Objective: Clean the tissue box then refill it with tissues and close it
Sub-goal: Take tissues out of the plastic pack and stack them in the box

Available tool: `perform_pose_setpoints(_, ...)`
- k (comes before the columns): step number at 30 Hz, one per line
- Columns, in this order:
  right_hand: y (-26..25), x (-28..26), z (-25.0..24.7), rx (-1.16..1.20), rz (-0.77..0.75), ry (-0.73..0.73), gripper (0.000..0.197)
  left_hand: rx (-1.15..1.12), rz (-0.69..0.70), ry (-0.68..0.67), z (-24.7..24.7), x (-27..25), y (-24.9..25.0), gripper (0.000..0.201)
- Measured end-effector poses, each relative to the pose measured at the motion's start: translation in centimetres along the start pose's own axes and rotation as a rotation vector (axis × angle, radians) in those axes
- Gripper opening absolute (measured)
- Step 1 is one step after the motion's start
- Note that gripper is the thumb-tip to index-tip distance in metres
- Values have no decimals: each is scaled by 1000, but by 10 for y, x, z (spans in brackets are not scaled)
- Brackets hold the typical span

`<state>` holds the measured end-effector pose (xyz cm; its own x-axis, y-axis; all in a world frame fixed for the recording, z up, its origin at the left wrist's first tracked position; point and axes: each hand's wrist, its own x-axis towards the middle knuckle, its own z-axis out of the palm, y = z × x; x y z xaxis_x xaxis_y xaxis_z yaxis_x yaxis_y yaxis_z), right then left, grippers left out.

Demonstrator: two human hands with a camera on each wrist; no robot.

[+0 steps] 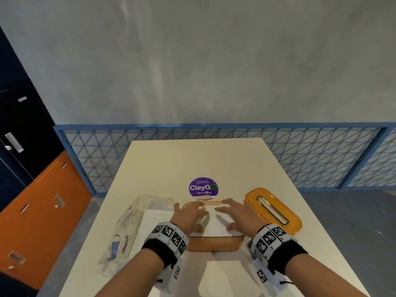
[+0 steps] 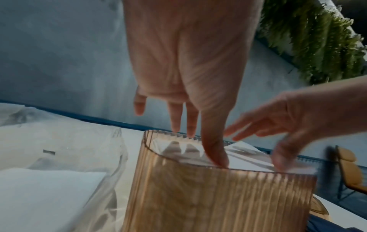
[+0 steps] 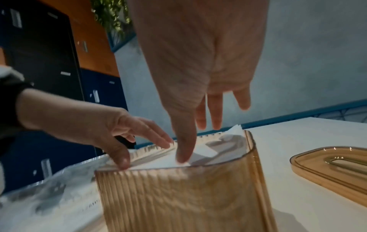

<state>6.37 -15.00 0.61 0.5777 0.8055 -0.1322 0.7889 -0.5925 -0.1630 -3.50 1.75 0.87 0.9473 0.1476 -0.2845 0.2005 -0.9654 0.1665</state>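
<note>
An amber, ribbed, see-through tissue box [image 1: 214, 243] was seen standing open-topped on a pale surface [image 1: 162, 168], near its front edge. A stack of white tissues [image 1: 216, 224] had been placed inside the box, with one corner of a sheet raised above the far rim in the right wrist view. Both hands were held over the open top with fingers spread and nearly straight. The left hand [image 1: 188, 215] was positioned over the left part of the box, its thumb tip lowered to the tissues just inside the near rim; nothing was gripped by it. The right hand [image 1: 234, 215] was positioned over the right part, its thumb likewise set down on the tissues near the front wall, and nothing was held by it either. The matching amber lid [image 1: 273, 211], with a long slot along its middle, was laid flat on the surface just to the right of the box. A crumpled clear plastic wrapper [image 1: 132, 221] was spread on the surface to the left. A round purple sticker [image 1: 203, 187] was seen beyond the box.
</note>
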Motion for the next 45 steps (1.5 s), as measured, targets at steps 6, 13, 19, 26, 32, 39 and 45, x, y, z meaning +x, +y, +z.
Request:
perform_pose_setpoints(6, 1, 0, -6, -54, 93, -409, 65, 55, -57, -219, 3, 8, -14, 68)
perform_pose_setpoints(13, -4, 7, -3, 32, 229, -447, 56, 75, -107, -230, 8, 16, -5, 59)
perform_pose_setpoints(19, -5, 4, -5, -134, 142, -430, 61, 185, -95, -77, 10, 2, -2, 56)
perform_pose_setpoints(26, 12, -4, -16, 76, 259, 117, 46, -295, -522, 425, 29, -27, -50, 39)
perform_pose_setpoints(32, 21, -5, -3, 393, 389, -157, 58, -320, -684, -27, 78, -22, -72, 70)
perform_pose_setpoints(39, 19, -5, 6, 440, 427, -115, 63, -220, -761, -102, 83, -13, -61, 78)
perform_pose_setpoints(45, 17, -7, 4, 412, 414, -122, 62, -239, -791, -117, 85, -8, -62, 59)
